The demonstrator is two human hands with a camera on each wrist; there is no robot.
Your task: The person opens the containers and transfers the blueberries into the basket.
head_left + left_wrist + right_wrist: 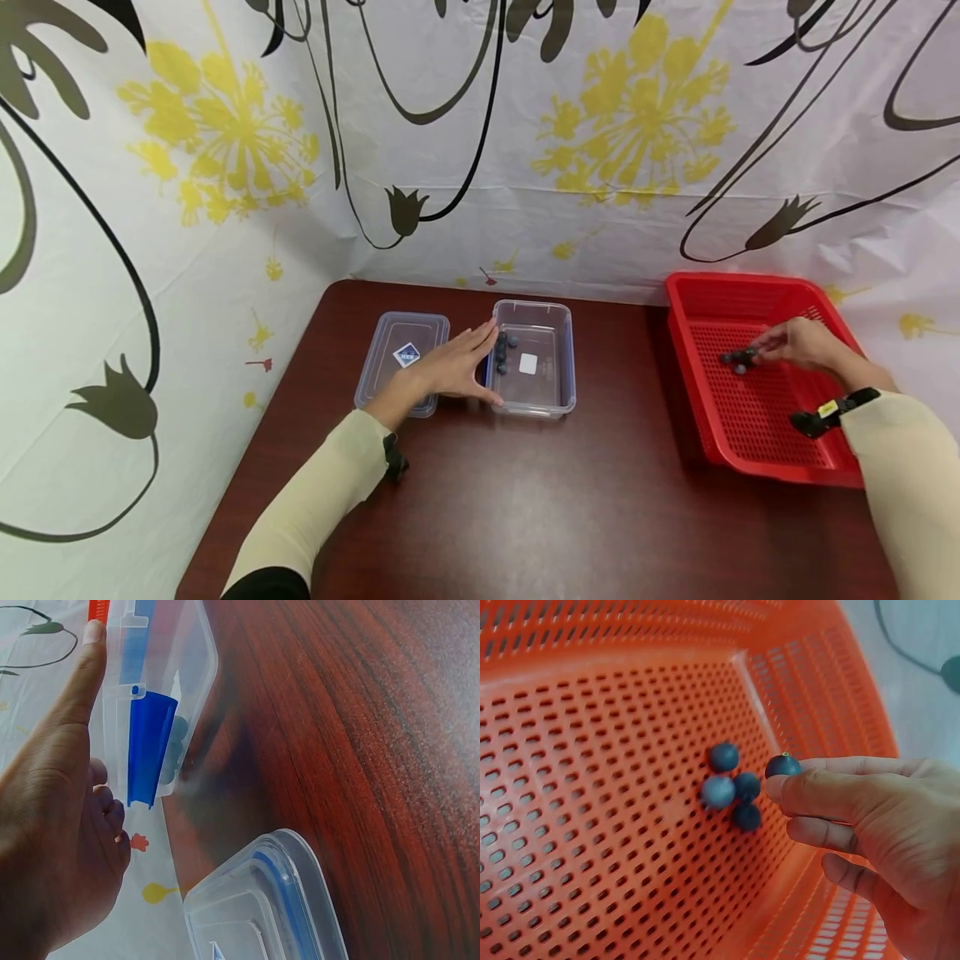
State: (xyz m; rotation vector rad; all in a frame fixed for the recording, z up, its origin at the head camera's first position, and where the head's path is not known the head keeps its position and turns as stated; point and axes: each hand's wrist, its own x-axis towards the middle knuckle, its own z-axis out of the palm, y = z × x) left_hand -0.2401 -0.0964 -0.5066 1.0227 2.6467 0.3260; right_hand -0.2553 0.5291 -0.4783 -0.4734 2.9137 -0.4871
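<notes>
Inside the red basket, my right hand pinches one blueberry between thumb and fingers. Several other blueberries lie together on the basket floor just beyond the fingertips. Far to the left, my left hand rests at the left side of a clear plastic container, thumb and fingers spread along its rim. A row of blueberries sits along that container's left inner wall. In the left wrist view, a blue latch flap hangs on the container's side, beside the fingers.
A clear lid with a blue-and-white sticker lies left of the container, partly under the left forearm. All stand on a dark red-brown wooden table. A white patterned cloth hangs behind and to the left.
</notes>
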